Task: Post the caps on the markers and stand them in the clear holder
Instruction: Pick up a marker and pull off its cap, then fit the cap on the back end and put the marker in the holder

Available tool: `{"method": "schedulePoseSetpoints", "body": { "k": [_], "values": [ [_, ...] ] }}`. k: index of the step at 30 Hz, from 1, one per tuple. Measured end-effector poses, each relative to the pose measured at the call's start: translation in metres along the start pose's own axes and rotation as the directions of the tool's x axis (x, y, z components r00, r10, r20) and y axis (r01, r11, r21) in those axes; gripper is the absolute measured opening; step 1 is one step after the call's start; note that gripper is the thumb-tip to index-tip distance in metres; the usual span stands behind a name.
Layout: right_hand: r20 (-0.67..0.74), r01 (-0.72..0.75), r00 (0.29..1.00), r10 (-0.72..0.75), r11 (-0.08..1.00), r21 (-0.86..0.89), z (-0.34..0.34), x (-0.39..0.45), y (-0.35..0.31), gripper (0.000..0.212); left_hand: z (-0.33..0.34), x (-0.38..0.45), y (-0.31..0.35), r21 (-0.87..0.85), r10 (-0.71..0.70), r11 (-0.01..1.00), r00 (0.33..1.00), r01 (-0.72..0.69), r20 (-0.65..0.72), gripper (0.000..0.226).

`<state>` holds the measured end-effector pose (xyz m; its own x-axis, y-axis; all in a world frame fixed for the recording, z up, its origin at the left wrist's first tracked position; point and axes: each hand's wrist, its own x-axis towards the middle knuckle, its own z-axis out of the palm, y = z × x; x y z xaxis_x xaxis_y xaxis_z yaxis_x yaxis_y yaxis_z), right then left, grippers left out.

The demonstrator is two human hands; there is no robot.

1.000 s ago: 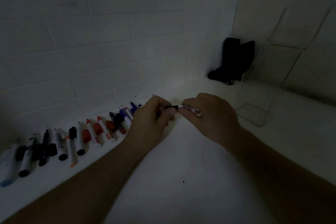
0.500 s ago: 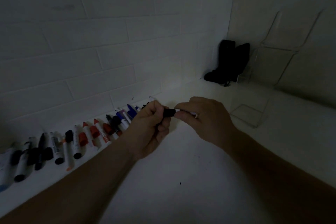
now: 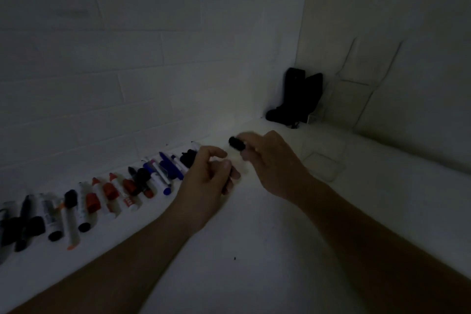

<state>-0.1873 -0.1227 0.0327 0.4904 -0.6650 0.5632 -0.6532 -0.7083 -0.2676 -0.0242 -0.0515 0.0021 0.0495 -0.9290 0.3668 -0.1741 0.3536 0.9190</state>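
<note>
The right hand (image 3: 271, 160) grips a marker with a black cap (image 3: 235, 143) in its curled fingers; the capped end sticks out to the left of the fingers, blurred, and the rest of the barrel is hidden behind the hand. The left hand (image 3: 206, 178) sits just beside it, lower and to the left, with loosely curled fingers that hold nothing and do not touch the marker. Both hands hover above a white table (image 3: 254, 250) in dim light. A row of markers and loose caps (image 3: 107, 196) lies along the foot of a white brick wall (image 3: 127, 58) to the left, with black, red, blue and orange ends showing, some capped and some bare. The clear holder (image 3: 323, 160) stands on the table to the right of the right hand, near but apart from it, its edges faint. A black object (image 3: 297, 98) rests in the far corner, and its kind cannot be told.
</note>
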Motion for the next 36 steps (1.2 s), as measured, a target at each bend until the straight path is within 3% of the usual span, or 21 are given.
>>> {"method": "schedulePoseSetpoints", "body": {
  "k": [4, 7, 11, 13, 16, 23, 27, 29, 31, 33, 34, 36],
  "values": [
    [-0.328, -0.071, 0.931, 0.16, 0.961, 0.267, -0.062, 0.012, -0.007, 0.019, 0.007, -0.013, 0.0, 0.413, 0.188, 0.865, 0.948, -0.284, 0.258, 0.018],
    [-0.502, -0.099, 0.854, 0.138, 0.99, 0.103, -0.113, 0.018, 0.011, 0.023, 0.008, -0.012, -0.009, 0.505, 0.261, 0.756, 0.899, -0.417, 0.351, 0.02],
    [-0.439, -0.237, 0.886, 0.15, 0.96, -0.15, -0.137, 0.024, 0.05, 0.026, 0.011, -0.013, -0.016, 0.543, 0.35, 0.618, 0.817, -0.569, 0.458, 0.014],
    [-0.362, -0.257, 0.916, 0.176, 0.947, -0.191, -0.13, 0.023, 0.059, 0.032, 0.014, -0.015, -0.016, 0.557, 0.364, 0.566, 0.791, -0.607, 0.491, 0.013],
    [-0.227, -0.3, 0.942, 0.248, 0.924, -0.235, -0.112, 0.021, 0.064, 0.043, 0.012, -0.015, -0.016, 0.563, 0.372, 0.569, 0.799, -0.599, 0.473, 0.013],
    [-0.031, -0.349, 0.927, 0.373, 0.831, -0.434, -0.095, 0.018, 0.068, 0.019, 0.011, -0.013, -0.019, 0.579, 0.351, 0.581, 0.818, -0.572, 0.456, 0.013],
    [0.031, -0.38, 0.908, 0.417, 0.854, -0.356, -0.102, 0.016, 0.065, 0.01, 0.01, -0.012, -0.021, 0.577, 0.346, 0.578, 0.814, -0.577, 0.467, 0.014],
    [0.002, -0.385, 0.915, 0.404, 0.873, -0.3, -0.105, 0.016, 0.068, 0.015, 0.011, -0.013, -0.022, 0.568, 0.345, 0.585, 0.811, -0.579, 0.472, 0.014],
    [-0.184, -0.356, 0.931, 0.314, 0.893, -0.275, -0.105, 0.015, 0.073, 0.022, 0.009, -0.011, -0.021, 0.557, 0.348, 0.588, 0.805, -0.587, 0.481, 0.014],
    [-0.385, -0.305, 0.902, 0.193, 0.918, -0.255, -0.096, 0.009, 0.066, 0.027, 0.0, -0.004, -0.02, 0.568, 0.386, 0.55, 0.789, -0.613, 0.478, 0.015],
    [-0.418, -0.268, 0.895, 0.159, 0.939, -0.216, -0.085, 0.004, 0.058, 0.029, -0.007, 0.001, -0.02, 0.588, 0.418, 0.526, 0.789, -0.614, 0.451, 0.015],
    [-0.345, -0.176, 0.929, 0.131, 0.979, -0.102, -0.052, -0.009, 0.038, 0.031, -0.027, 0.012, -0.017, 0.679, 0.447, 0.492, 0.827, -0.545, 0.341, 0.017]
  ]
}}
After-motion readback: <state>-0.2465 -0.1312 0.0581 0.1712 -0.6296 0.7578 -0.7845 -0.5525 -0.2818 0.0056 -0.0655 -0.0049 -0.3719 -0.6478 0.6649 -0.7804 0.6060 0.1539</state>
